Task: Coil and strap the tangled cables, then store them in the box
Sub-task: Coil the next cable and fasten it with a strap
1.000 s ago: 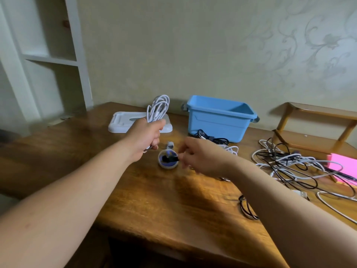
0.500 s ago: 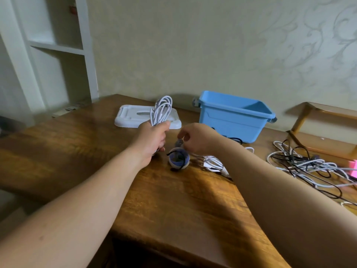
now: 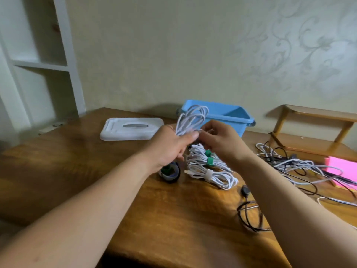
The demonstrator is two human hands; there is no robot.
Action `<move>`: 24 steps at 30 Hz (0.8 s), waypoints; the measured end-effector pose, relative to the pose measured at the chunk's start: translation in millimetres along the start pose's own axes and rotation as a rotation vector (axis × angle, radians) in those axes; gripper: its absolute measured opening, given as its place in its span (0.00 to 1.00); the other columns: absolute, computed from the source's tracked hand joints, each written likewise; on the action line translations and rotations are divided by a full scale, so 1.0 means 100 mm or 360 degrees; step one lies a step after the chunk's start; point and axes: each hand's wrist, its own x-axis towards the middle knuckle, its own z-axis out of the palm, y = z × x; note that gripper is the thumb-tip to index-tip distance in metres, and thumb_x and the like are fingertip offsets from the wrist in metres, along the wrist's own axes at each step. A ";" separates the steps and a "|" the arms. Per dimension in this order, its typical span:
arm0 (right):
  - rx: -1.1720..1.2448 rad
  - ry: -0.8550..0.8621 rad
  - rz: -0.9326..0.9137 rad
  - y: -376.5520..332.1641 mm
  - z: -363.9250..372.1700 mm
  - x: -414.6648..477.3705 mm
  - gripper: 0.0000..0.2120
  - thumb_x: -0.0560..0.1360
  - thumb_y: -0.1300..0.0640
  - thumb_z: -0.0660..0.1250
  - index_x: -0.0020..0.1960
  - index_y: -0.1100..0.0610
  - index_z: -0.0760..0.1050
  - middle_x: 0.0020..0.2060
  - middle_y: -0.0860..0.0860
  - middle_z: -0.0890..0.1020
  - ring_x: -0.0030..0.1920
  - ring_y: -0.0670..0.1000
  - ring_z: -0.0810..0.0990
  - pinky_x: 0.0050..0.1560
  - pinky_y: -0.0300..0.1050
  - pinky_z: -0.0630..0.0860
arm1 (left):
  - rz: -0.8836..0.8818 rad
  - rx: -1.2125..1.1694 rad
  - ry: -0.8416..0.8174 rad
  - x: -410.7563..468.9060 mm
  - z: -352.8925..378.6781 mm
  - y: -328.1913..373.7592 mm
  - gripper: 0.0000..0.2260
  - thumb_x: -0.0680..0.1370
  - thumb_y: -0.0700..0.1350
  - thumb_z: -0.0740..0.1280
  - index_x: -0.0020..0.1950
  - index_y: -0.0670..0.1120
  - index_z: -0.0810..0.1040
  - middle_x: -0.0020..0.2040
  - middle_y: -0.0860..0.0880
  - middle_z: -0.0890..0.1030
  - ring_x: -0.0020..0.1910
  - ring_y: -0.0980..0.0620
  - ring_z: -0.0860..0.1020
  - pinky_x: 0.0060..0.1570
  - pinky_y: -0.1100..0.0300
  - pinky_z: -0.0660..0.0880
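My left hand [image 3: 172,146] grips a coiled white cable [image 3: 191,118], its loops standing upright in front of the blue box [image 3: 231,115]. My right hand [image 3: 220,140] is right beside it, fingers curled and pinching at the coil where the left hand holds it; whether a strap is between them is hidden. Below my hands lie strapped white cable bundles [image 3: 208,171] with green and white ties. A roll of strap tape [image 3: 170,173] sits on the table under my left wrist. A tangle of white and black cables [image 3: 293,161] spreads at the right.
The box's white lid [image 3: 131,128] lies at the back left of the wooden table [image 3: 77,171]. A loose black cable [image 3: 249,213] curls near my right forearm. A pink pad [image 3: 342,167] and a small wooden rack [image 3: 313,132] stand far right. White shelving [image 3: 38,64] stands left.
My right hand left the tape roll and rose to the coil in my left hand. The left hand lifted the coil a little toward the box. The view shifted left.
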 end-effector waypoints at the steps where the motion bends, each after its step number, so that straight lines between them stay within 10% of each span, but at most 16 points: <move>1: 0.0215 -0.0006 0.0040 0.03 -0.07 -0.07 0.08 0.80 0.55 0.73 0.46 0.56 0.78 0.33 0.50 0.81 0.32 0.47 0.75 0.33 0.41 0.70 | 0.0001 -0.0008 -0.0020 0.00 0.12 0.00 0.07 0.84 0.47 0.72 0.53 0.43 0.83 0.28 0.50 0.72 0.27 0.52 0.68 0.33 0.57 0.72; 15: 0.1617 0.0165 0.0400 0.35 -0.60 -0.37 0.05 0.84 0.59 0.63 0.50 0.57 0.76 0.37 0.50 0.78 0.37 0.48 0.73 0.44 0.43 0.70 | 0.0033 -0.0076 -0.0269 0.04 0.92 0.07 0.12 0.86 0.48 0.65 0.43 0.49 0.73 0.30 0.50 0.68 0.30 0.51 0.68 0.38 0.51 0.73; 24: 0.0598 0.0244 0.0075 0.29 -0.58 -0.47 0.08 0.86 0.58 0.63 0.51 0.61 0.76 0.29 0.47 0.73 0.28 0.47 0.70 0.32 0.45 0.71 | 0.0120 -0.0241 -0.0157 -0.03 1.01 0.06 0.06 0.86 0.49 0.68 0.50 0.52 0.81 0.31 0.52 0.67 0.31 0.53 0.66 0.33 0.54 0.67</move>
